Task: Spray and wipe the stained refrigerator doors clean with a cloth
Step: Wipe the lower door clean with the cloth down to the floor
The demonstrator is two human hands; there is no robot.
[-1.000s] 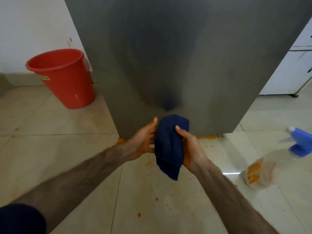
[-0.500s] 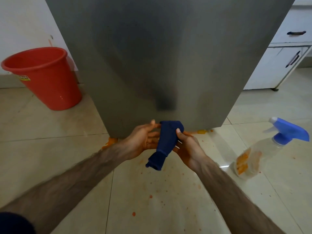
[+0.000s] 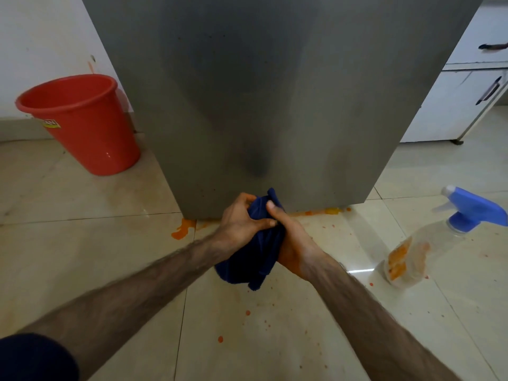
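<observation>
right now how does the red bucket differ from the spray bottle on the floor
The red bucket is opaque and open-topped; the spray bottle is clear with a blue trigger head. The bucket looks clean outside; the bottle is smeared orange. The bucket stands left of the refrigerator door, the bottle right. Both rest on the tiled floor.

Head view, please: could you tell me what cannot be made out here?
- Refrigerator door: its top is cut off by the frame's upper edge.
- Blue cloth: its middle is hidden by the left hand and right hand.
- Red bucket: sticker print too small to read.
</observation>
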